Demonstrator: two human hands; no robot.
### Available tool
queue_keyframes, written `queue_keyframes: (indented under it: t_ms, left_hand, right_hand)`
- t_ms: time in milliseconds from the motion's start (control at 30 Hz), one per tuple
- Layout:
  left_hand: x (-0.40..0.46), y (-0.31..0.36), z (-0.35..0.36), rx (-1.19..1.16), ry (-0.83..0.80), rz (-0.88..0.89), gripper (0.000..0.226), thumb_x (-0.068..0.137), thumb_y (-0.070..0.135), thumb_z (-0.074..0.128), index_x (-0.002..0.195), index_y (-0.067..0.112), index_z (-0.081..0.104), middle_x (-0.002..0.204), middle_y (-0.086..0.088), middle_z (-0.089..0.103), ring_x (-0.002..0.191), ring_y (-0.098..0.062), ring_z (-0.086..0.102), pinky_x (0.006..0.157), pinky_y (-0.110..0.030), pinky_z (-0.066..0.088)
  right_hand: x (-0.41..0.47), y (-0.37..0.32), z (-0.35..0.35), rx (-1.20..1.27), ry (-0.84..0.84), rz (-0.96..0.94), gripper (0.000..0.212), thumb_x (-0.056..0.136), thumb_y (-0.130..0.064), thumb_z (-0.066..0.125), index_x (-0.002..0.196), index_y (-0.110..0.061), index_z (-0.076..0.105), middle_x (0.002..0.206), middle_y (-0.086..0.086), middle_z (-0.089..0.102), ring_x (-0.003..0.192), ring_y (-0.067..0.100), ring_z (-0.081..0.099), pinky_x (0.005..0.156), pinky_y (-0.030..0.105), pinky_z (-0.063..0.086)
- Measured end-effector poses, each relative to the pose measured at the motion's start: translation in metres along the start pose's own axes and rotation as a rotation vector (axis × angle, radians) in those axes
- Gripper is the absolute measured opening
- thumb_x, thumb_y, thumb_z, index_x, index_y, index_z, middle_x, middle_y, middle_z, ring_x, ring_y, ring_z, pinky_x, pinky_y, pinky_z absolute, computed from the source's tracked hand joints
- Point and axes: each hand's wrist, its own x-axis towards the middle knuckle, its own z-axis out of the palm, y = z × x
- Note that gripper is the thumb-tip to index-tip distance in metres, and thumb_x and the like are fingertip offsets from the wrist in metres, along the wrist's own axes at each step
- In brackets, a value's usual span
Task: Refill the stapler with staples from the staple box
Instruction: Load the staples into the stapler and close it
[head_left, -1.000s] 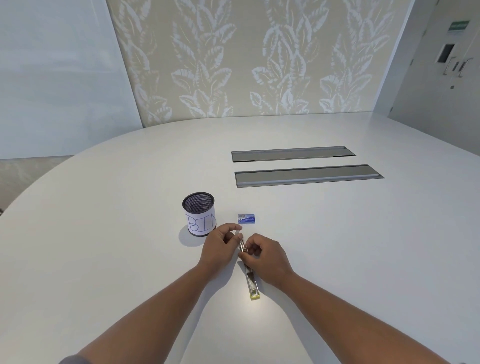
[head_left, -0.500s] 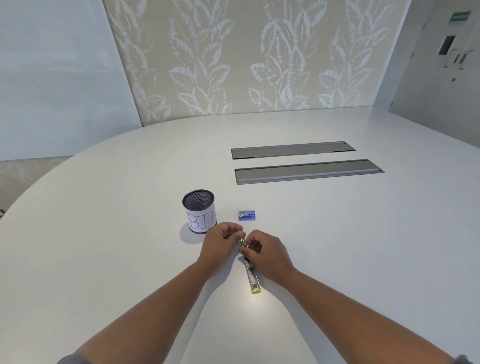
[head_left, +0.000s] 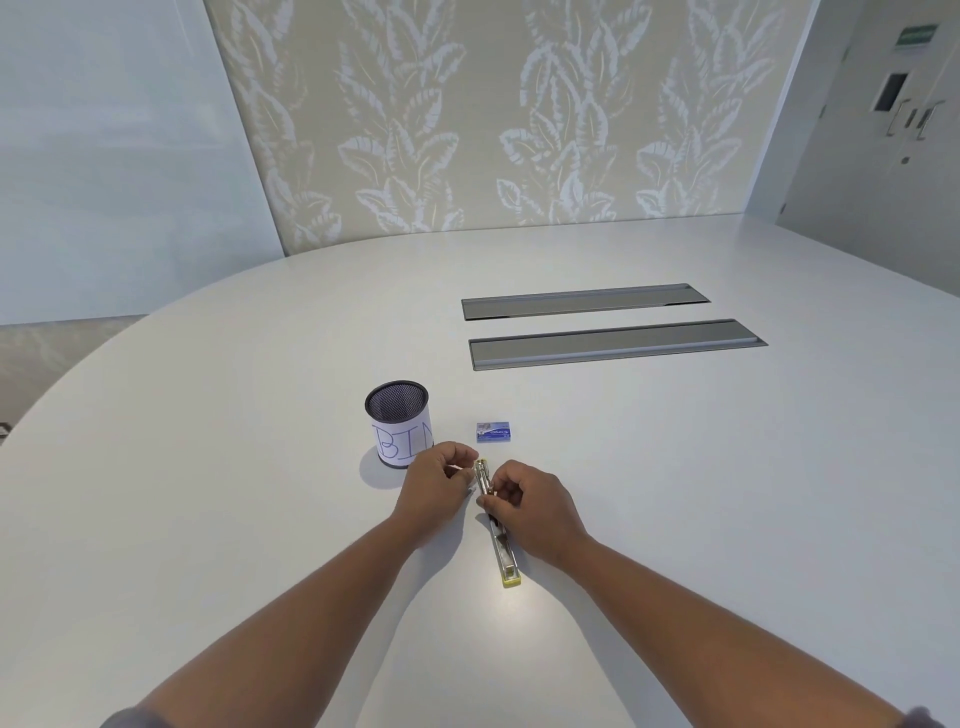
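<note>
The far end of the stapler (head_left: 483, 477) was pinched between the two hands. The left hand (head_left: 435, 486) was applied from the left, its fingers curled inward toward the metal tip; contact there was judged likely, but the exact fingertip placement could not be resolved. The right hand (head_left: 530, 503) was curled over the middle of the stapler from the right, thumb and forefinger closed on the body just behind the tip. Whether a strip of staples was held in either hand could not be told.

The stapler was laid flat on the table (head_left: 727, 493), opened out at full length, with its yellow-tipped near end pointing toward the person and the metal channel facing up. The opening step was therefore judged complete. Loading was judged to be in progress or about to begin; no staples were discernible in the channel. Closing of the stapler remained to be done.

The staple box (head_left: 495, 432) was located just beyond the hands, apart from them, lying flat; whether it was open could not be determined. A mesh cup (head_left: 399, 423) labelled "BIN" stood to the left of the box, near the left hand.

Both forearms were extended forward and converged on the stapler, wrists low over the table.
</note>
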Motion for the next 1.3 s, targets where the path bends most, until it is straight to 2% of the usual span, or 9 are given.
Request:
queue_keyframes:
  t_ms: [100,267,400,567,700,833,933,1133,1300]
  left_hand:
    - [0.001,0.006,-0.001,0.252,-0.019,0.034,0.012,0.086,0.012,0.073,0.098,0.016,0.074,0.093,0.005,0.071,0.079,-0.010,0.065,0.068,-0.020,0.047]
    - [0.007,0.019,-0.008,0.549,-0.143,0.065,0.019,0.084,0.011,0.072,0.102,0.017,0.074,0.099,0.000,0.070,0.093,-0.018,0.065,0.082,-0.032,0.055]
    - [0.008,0.025,-0.010,0.648,-0.174,0.062,0.019,0.089,0.016,0.066,0.107,0.019,0.072,0.107,0.000,0.068,0.098,-0.019,0.064,0.084,-0.032,0.054]
    - [0.009,0.030,-0.013,0.414,-0.165,0.011,0.014,0.081,0.014,0.068,0.089,0.021,0.077,0.084,0.011,0.071,0.076,-0.008,0.065,0.062,-0.018,0.047]
    - [0.010,0.031,-0.013,0.219,-0.164,-0.025,0.013,0.082,0.013,0.067,0.081,0.018,0.079,0.075,0.004,0.076,0.066,-0.009,0.068,0.065,-0.026,0.056]
    - [0.010,0.030,-0.012,0.023,-0.128,-0.070,0.016,0.083,0.003,0.063,0.078,0.012,0.075,0.065,0.001,0.071,0.064,-0.016,0.067,0.072,-0.033,0.063]
    - [0.011,0.028,-0.010,-0.087,-0.106,-0.125,0.018,0.085,-0.004,0.065,0.083,0.011,0.074,0.072,-0.001,0.071,0.070,-0.017,0.066,0.071,-0.026,0.061]
    - [0.008,0.026,-0.007,-0.097,-0.119,-0.104,0.016,0.083,-0.001,0.076,0.085,0.015,0.077,0.075,0.003,0.075,0.068,-0.008,0.066,0.064,-0.017,0.053]
    - [0.008,0.024,-0.005,0.067,-0.126,-0.052,0.020,0.080,0.002,0.077,0.081,0.022,0.077,0.079,0.006,0.074,0.070,-0.005,0.067,0.065,-0.018,0.050]
  right_hand:
    - [0.000,-0.001,0.000,0.001,-0.010,0.006,0.021,0.077,-0.048,0.072,0.080,-0.033,0.056,0.071,-0.015,0.063,0.060,0.006,0.053,0.061,0.031,0.049]
    - [-0.002,-0.001,-0.002,0.006,-0.014,0.010,0.021,0.076,-0.048,0.072,0.078,-0.035,0.056,0.070,-0.015,0.064,0.060,0.005,0.053,0.059,0.026,0.046]
    - [-0.002,-0.002,-0.002,0.007,-0.014,0.008,0.022,0.076,-0.049,0.072,0.078,-0.034,0.056,0.070,-0.015,0.065,0.060,0.006,0.054,0.059,0.026,0.046]
    - [-0.002,-0.002,-0.002,0.008,-0.025,0.015,0.019,0.078,-0.046,0.071,0.079,-0.033,0.057,0.069,-0.013,0.066,0.062,0.008,0.057,0.060,0.026,0.047]
    - [-0.001,-0.002,-0.001,0.009,-0.022,0.010,0.020,0.076,-0.049,0.068,0.079,-0.034,0.057,0.069,-0.015,0.066,0.061,0.007,0.057,0.058,0.025,0.046]
    - [-0.001,-0.002,-0.001,-0.014,-0.021,0.001,0.020,0.079,-0.047,0.072,0.079,-0.035,0.056,0.070,-0.018,0.066,0.061,0.005,0.056,0.056,0.022,0.042]
    - [-0.001,-0.003,-0.001,-0.031,-0.013,-0.001,0.020,0.078,-0.047,0.072,0.079,-0.036,0.055,0.070,-0.018,0.064,0.061,0.005,0.054,0.056,0.021,0.041]
    - [-0.002,-0.004,-0.002,-0.028,-0.005,-0.015,0.020,0.078,-0.047,0.070,0.081,-0.034,0.055,0.073,-0.020,0.063,0.063,0.005,0.054,0.058,0.023,0.043]
    - [-0.002,-0.003,-0.002,-0.022,-0.009,0.001,0.019,0.078,-0.044,0.072,0.082,-0.032,0.057,0.072,-0.016,0.064,0.064,0.007,0.056,0.058,0.024,0.045]
